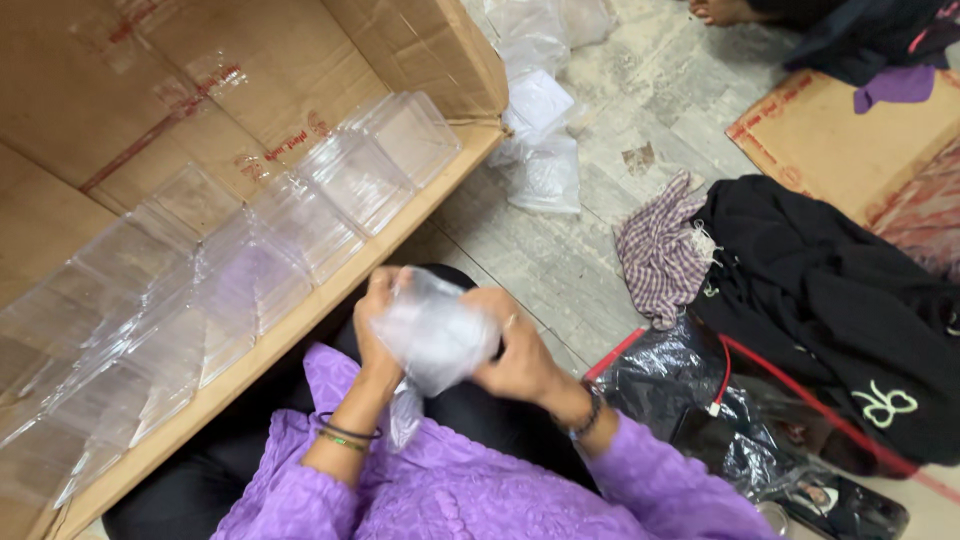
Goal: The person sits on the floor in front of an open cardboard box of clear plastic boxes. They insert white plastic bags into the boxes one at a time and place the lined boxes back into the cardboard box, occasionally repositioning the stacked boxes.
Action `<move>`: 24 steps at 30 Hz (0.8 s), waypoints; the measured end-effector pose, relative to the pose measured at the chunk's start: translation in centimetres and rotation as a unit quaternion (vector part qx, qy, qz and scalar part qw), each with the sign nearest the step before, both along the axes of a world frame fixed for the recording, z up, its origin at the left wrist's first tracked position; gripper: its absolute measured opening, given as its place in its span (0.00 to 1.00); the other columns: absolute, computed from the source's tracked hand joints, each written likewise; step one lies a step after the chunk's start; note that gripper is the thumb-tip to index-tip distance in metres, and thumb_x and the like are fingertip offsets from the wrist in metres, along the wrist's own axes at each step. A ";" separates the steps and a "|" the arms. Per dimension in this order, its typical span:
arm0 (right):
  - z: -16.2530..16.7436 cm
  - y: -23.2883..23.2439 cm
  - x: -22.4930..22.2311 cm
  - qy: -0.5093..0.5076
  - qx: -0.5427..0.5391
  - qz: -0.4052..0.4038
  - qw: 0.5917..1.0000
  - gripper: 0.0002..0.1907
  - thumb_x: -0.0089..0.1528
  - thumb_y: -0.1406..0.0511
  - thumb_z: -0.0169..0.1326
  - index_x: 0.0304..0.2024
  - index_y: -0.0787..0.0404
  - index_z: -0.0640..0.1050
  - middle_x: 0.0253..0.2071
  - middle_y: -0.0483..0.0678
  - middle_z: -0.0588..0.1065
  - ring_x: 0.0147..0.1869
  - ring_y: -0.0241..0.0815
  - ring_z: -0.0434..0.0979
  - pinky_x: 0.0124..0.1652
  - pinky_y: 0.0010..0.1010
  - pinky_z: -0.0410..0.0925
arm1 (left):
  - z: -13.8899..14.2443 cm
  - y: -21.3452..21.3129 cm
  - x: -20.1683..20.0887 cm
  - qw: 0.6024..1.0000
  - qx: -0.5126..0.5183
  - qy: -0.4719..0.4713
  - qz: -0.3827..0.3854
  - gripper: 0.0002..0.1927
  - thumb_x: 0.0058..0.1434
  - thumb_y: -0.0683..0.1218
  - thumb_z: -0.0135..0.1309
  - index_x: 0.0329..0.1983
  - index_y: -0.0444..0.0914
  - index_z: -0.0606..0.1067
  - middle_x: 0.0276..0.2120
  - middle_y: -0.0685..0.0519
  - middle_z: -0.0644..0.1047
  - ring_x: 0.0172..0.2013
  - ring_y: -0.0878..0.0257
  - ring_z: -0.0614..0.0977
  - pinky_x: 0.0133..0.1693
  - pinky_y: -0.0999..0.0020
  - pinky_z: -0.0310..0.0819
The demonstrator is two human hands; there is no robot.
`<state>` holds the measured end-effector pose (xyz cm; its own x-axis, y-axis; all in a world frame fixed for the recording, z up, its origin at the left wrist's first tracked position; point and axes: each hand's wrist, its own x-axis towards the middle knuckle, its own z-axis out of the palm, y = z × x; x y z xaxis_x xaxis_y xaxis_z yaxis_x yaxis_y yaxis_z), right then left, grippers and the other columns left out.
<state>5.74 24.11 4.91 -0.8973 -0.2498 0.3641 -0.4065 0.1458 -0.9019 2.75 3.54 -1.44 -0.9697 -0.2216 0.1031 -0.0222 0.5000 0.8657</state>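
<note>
Purple textured sleeves, wrist bangles, black trousers.

Left hand [372, 325] and right hand [520, 352] raised together over lap, fingers [500, 300] curled inward, facing each other; wrists bent, forearms angled up in purple sleeves.

Purple sleeves [450, 500], checked cloth [662, 250], black garment [840, 300], brown box [420, 40].
</note>
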 end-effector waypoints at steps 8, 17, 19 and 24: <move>-14.8 8.0 -18.1 -0.359 -0.593 -0.130 0.709 0.28 0.68 0.53 0.60 0.64 0.60 0.69 0.53 0.48 0.75 0.50 0.42 0.72 0.44 0.34 0.66 | 0.6 -1.3 -2.2 0.909 0.383 -0.162 -0.036 0.18 0.71 0.55 0.49 0.49 0.36 0.76 0.32 0.49 0.82 0.27 0.68 0.81 0.24 0.74 0.67; -9.5 2.1 -12.5 -0.115 -0.043 -0.142 0.982 0.28 0.71 0.59 0.54 0.66 0.72 0.69 0.65 0.57 0.72 0.68 0.48 0.72 0.66 0.35 0.66 | 4.4 -0.4 -1.6 0.927 0.374 -0.037 0.003 0.22 0.74 0.56 0.36 0.54 0.33 0.69 0.40 0.43 0.82 0.32 0.60 0.86 0.22 0.74 0.73; -8.2 -1.9 -6.9 -0.196 -0.198 0.068 0.958 0.28 0.65 0.66 0.56 0.65 0.66 0.66 0.59 0.50 0.72 0.62 0.39 0.73 0.61 0.32 0.67 | 4.9 0.0 -1.4 0.937 0.350 0.004 -0.013 0.23 0.76 0.56 0.36 0.55 0.33 0.69 0.44 0.42 0.82 0.35 0.59 0.86 0.28 0.74 0.75; -4.0 -3.2 -4.8 -0.296 -0.168 0.029 0.940 0.15 0.72 0.67 0.57 0.56 0.74 0.79 0.47 0.56 0.80 0.47 0.42 0.79 0.49 0.32 0.73 | 5.8 -0.9 -0.6 0.947 0.320 0.024 -0.008 0.20 0.71 0.51 0.49 0.57 0.32 0.70 0.49 0.44 0.80 0.41 0.61 0.85 0.29 0.70 0.78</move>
<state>0.95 20.93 0.86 -0.9560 -0.2643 -0.1274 0.1823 -0.1946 -0.9638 2.11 2.62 4.35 -0.9712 -0.2383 -0.0027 0.0283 -0.1266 0.9916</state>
